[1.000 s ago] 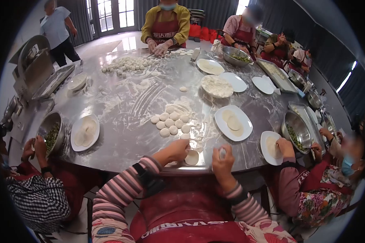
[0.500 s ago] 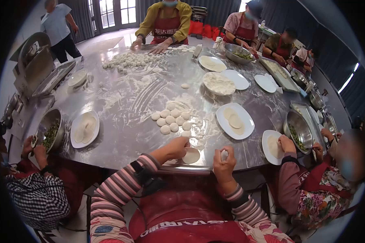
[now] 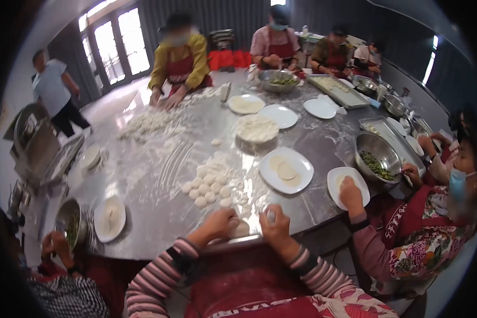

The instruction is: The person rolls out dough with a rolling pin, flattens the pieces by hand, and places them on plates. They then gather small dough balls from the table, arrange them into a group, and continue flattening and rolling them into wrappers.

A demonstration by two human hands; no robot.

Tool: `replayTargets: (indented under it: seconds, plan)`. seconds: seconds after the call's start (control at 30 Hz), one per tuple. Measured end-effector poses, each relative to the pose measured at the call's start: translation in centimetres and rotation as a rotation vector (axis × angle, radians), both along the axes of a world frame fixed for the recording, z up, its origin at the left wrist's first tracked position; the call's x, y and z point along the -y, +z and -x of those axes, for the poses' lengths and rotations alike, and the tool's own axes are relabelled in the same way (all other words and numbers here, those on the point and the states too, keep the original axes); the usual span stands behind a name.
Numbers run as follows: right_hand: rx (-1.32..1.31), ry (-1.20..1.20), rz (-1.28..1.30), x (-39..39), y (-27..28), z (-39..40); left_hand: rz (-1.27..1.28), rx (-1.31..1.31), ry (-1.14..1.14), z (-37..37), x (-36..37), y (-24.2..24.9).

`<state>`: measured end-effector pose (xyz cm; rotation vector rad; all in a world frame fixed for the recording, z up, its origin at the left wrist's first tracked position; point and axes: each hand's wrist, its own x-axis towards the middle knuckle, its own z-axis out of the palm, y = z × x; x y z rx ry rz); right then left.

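My left hand [image 3: 217, 224] is closed at the table's front edge, its fingers on the rim of a flat round dough wrapper [image 3: 242, 229]. Just right of the wrapper, my right hand [image 3: 276, 227] is wrapped round a rolling pin [image 3: 271, 215]; only its pale end shows above the fist. Beyond my left hand lies a cluster of small flattened dough pieces [image 3: 206, 188] on floury metal. A white square plate [image 3: 286, 170] with several rolled wrappers [image 3: 286, 170] sits ahead and to the right.
A bowl of flour [image 3: 257, 129] stands farther back on the steel table [image 3: 159, 212]. At the right, a co-worker's hand [image 3: 351, 193] is over a plate [image 3: 364, 183], near a bowl of green filling [image 3: 377, 158]. Another plate of wrappers [image 3: 110, 218] lies left. A person opposite handles floured dough pieces [image 3: 153, 121].
The view has turned and tilted, so the table's contents sit farther left. My right hand with the rolling pin has come closer to the wrapper and my left hand.
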<state>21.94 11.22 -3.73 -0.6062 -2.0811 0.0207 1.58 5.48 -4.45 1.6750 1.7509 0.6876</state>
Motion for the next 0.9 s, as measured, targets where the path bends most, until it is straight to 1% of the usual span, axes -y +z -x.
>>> replayTargets:
  seconds: [0.07, 0.1, 0.17, 0.2, 0.27, 0.33, 0.37, 0.43, 0.47, 0.53, 0.67, 0.73, 0.77, 0.83, 0.87, 0.9]
  plan:
    - [-0.355, 0.095, 0.399, 1.4, 0.2, -0.3, -0.04, 0.185, -0.025, -0.1, -2.0, -0.1]
    - [-0.374, 0.081, 0.387, 1.7, 0.4, -0.5, -0.045, 0.169, -0.045, -0.5, -3.4, 0.8]
    - [-0.376, 0.138, 0.486, 1.5, 0.7, -0.7, -0.025, 0.198, -0.095, -2.2, -6.9, 2.6]
    - [-0.384, 0.131, 0.475, 1.2, 0.6, -0.5, 0.053, 0.393, -0.044, -2.9, -9.1, 3.0]
    - [-0.4, 0.182, 0.369, 0.6, 0.4, -0.2, -0.032, 0.668, -0.001, -4.1, -12.7, 4.3]
    - [-0.379, 0.184, 0.408, 0.6, 0.0, -0.4, -0.122, 0.504, 0.083, -3.0, -16.0, 2.4]
    - [-0.367, 0.184, 0.442, 0.6, 0.0, -0.4, -0.302, 0.082, 0.073, -1.4, -16.8, 0.5]
    - [-0.374, 0.196, 0.505, 0.7, 0.1, -0.4, -0.331, -0.676, 0.086, -0.5, -14.0, 2.0]
    - [-0.386, 0.197, 0.506, 0.7, -0.1, -0.3, -0.33, -0.687, 0.081, 0.6, -13.2, 1.8]
    - [-0.403, 0.211, 0.545, 0.7, -0.2, -0.3, -0.161, -0.674, 0.045, 2.4, -11.7, 1.2]
    - [-0.397, 0.192, 0.476, 0.5, -0.2, -0.1, -0.267, -0.645, 0.014, 4.4, -11.4, 1.0]
    - [-0.389, 0.174, 0.483, 0.5, -0.4, -0.1, -0.28, -0.661, 0.056, 5.4, -12.6, -0.1]
    - [-0.388, 0.163, 0.526, 0.6, -0.4, -0.1, -0.304, -0.659, 0.056, 5.6, -12.7, 0.5]
    - [-0.391, 0.15, 0.515, 0.7, 0.0, -0.2, -0.116, -0.747, 0.071, 6.0, -12.2, 1.4]
    - [-0.397, 0.142, 0.528, 0.9, 0.1, -0.1, -0.126, -0.746, 0.073, 6.0, -12.1, 1.8]
    - [-0.397, 0.15, 0.527, 0.9, 0.0, 0.0, -0.07, -0.74, 0.093, 5.9, -12.0, 2.1]
